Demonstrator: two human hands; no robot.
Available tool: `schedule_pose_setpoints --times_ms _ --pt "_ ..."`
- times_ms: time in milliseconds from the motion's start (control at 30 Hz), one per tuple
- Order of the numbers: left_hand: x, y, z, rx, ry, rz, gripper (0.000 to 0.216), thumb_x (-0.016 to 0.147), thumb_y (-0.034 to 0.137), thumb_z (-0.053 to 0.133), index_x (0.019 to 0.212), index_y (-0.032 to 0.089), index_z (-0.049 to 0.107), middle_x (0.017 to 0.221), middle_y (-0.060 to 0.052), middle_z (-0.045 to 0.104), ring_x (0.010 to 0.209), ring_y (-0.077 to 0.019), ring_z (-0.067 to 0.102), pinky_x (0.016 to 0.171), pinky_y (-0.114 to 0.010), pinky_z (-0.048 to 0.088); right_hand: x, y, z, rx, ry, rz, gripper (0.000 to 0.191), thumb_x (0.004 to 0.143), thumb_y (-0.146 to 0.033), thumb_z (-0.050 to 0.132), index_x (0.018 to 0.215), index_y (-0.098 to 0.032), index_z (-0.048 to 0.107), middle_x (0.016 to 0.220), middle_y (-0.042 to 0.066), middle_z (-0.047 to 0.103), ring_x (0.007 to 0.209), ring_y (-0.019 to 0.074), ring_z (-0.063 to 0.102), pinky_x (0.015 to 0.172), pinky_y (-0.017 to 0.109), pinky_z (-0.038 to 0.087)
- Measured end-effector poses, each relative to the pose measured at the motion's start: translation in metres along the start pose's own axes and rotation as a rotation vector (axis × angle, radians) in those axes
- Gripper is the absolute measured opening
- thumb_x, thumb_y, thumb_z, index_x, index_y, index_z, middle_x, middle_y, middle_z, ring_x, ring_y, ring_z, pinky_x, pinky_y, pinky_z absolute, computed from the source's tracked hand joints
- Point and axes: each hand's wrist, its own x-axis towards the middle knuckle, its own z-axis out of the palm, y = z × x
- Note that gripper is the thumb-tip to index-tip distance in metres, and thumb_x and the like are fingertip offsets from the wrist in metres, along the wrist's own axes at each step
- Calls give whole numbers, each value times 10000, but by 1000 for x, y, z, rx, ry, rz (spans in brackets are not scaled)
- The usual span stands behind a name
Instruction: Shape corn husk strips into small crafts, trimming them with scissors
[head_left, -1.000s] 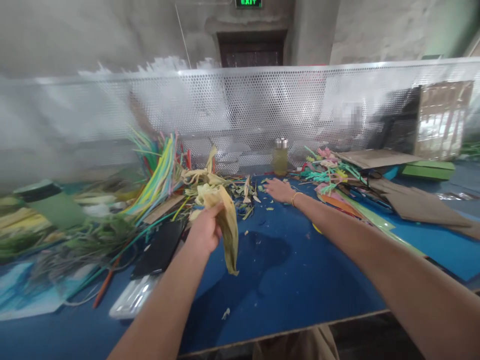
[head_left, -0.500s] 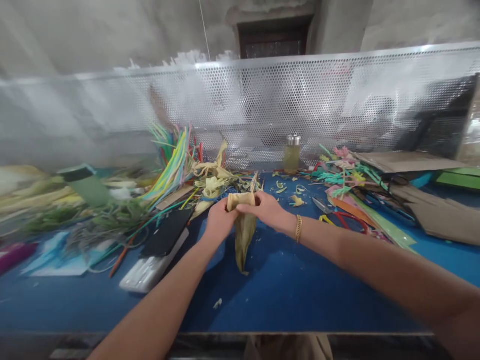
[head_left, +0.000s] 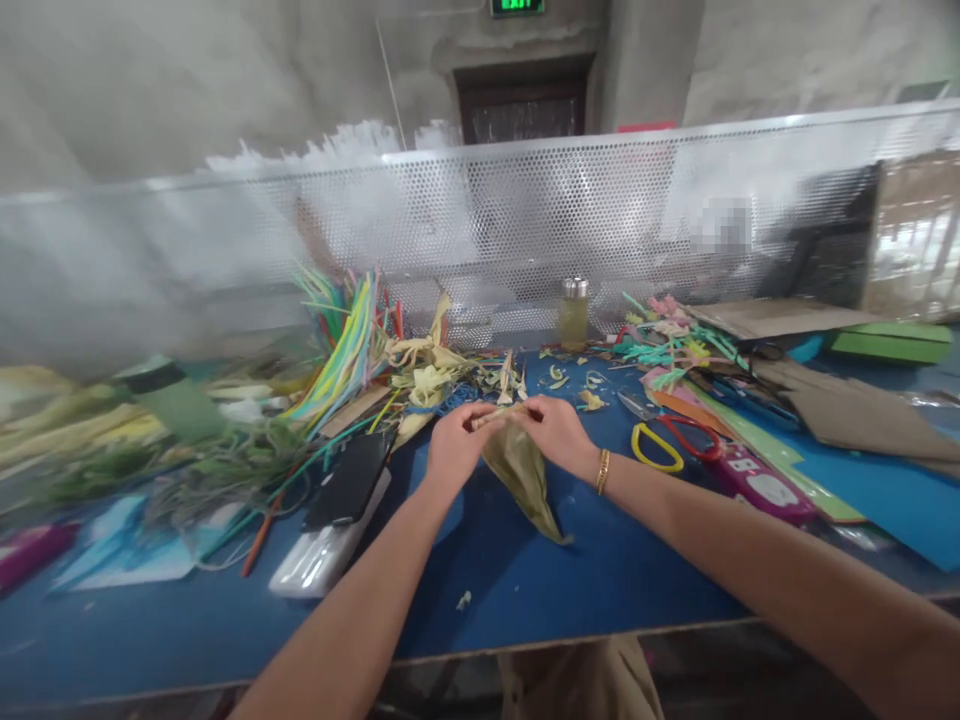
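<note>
A dried husk, olive-brown and tapering to a point, hangs from between my two hands over the blue tabletop. Along its top edge lies a pale rolled piece, mostly covered by fingers. My left hand is closed on the left end of the husk, thumb and fingertips pinching it. From the other side my right hand, with a gold bracelet at the wrist, pinches the same husk near its top. Both thumbs almost meet in the middle. Just beyond the hands lie pale husk pieces.
Left of my hands, a black phone rests on a white packet. Coloured pipe cleaners stand behind. To the right are scissors with yellow and red handles and cardboard. A jar stands before the perforated metal screen.
The rolled piece, earlier facing me like a spool, is now turned and mostly covered by my fingers. The husk's tip has swung to the right and its face spread wider. The view has shifted.
</note>
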Motion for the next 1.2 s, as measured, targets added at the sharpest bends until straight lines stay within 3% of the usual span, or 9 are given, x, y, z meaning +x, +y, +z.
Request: schedule_pose_setpoints --times_ms 167,300,467,633,767,933,1067,1200 --pt "-5 0 -3 14 -48 -6 219 664 382 715 774 193 732 705 -29 689 651 -175 588 599 -256 426 -11 -13 1 111 22 -32 192 723 -362 659 706 -173 631 681 0 622 630 121 517 585 226 380" --pt "-2 -3 -7 -51 -29 -62 278 623 395 747 797 178 736 647 -21 666 591 -154 562 581 -252 422 -14 -15 -3 213 57 65 210 759 -359 620 714 -161 672 666 12 641 612 126 533 572 229 393" --pt "2 -5 -8 -183 -112 -111 243 643 303 724 845 170 743 779 -59 720 678 -184 622 665 -283 467 -19 -4 -1 169 110 120 228 799 -334 564 783 -163 714 705 14 675 647 136 561 602 235 406" --pt "7 -4 -11 -69 -112 -14 205 710 188 637 885 199 742 863 -63 729 885 -233 648 837 -344 477 -15 10 2 163 77 62 244 827 -295 510 819 -162 715 741 16 681 680 141 579 637 243 438" --pt "8 -2 -13 3 -73 113 244 712 135 622 911 220 736 918 -56 726 1004 -240 624 933 -360 444 -13 16 0 355 0 147 261 839 -296 480 843 -174 711 711 14 671 602 136 582 584 250 482" --pt "6 -4 -10 -50 -91 133 241 701 141 664 917 221 733 908 -64 725 904 -218 654 871 -314 469 -18 12 -3 528 -61 223 254 822 -365 538 910 -184 692 792 27 691 668 146 619 584 257 513" --pt "1 -3 -7 -64 -63 123 189 708 178 682 887 204 732 865 -74 725 850 -220 662 837 -311 477 -22 4 0 366 -80 181 357 735 -415 653 987 -163 648 914 53 694 766 159 625 600 242 489" --pt "-1 0 -6 -59 -48 131 201 681 199 722 882 200 730 859 -68 726 830 -203 665 813 -285 480 -22 -2 7 108 -89 58 278 661 -356 719 842 -153 658 820 34 693 735 154 603 638 237 449"
